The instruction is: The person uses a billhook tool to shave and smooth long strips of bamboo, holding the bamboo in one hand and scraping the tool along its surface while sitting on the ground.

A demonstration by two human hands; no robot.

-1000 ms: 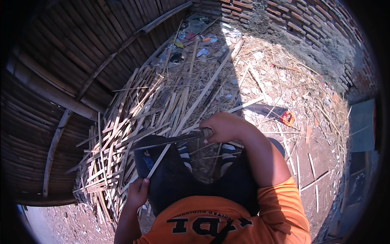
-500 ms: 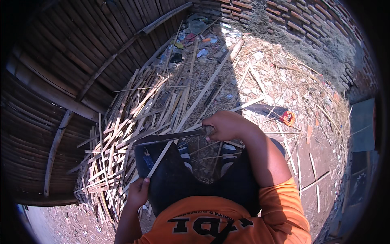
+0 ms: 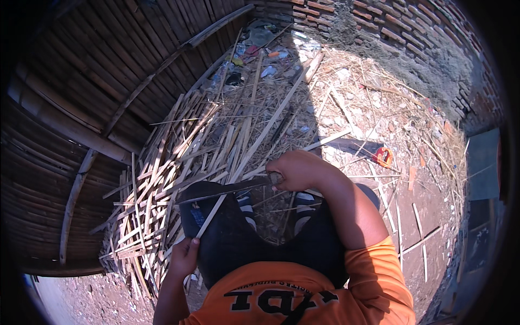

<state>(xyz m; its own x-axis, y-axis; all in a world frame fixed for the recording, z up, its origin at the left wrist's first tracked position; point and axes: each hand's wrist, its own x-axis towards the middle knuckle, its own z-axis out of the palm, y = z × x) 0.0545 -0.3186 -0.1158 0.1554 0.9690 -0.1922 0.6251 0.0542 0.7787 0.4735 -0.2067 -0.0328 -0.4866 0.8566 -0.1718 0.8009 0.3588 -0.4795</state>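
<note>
My right hand [image 3: 299,169] is closed round the handle of a machete [image 3: 233,188], its dark blade pointing left above my left knee. Held low beside my left thigh, a thin pale bamboo strip [image 3: 210,219] is pinched in my left hand [image 3: 185,255], thumb along it. The strip slants up and away to the right and meets the blade over the knee; whether the two touch, I cannot tell. Beyond the blade it runs among other strips, so its far end is hard to make out.
Many loose bamboo strips [image 3: 143,216] lie heaped on the left. A handsaw with an orange handle [image 3: 383,157] rests on the ground to the right. Straw and litter cover the far ground. A slatted wall [image 3: 59,179] stands left, a brick wall [image 3: 401,38] at the back.
The machete has tilted and dropped slightly toward me, its blade lower over the knee. My right hand has shifted a little left and down; my left hand keeps its place on the strip.
</note>
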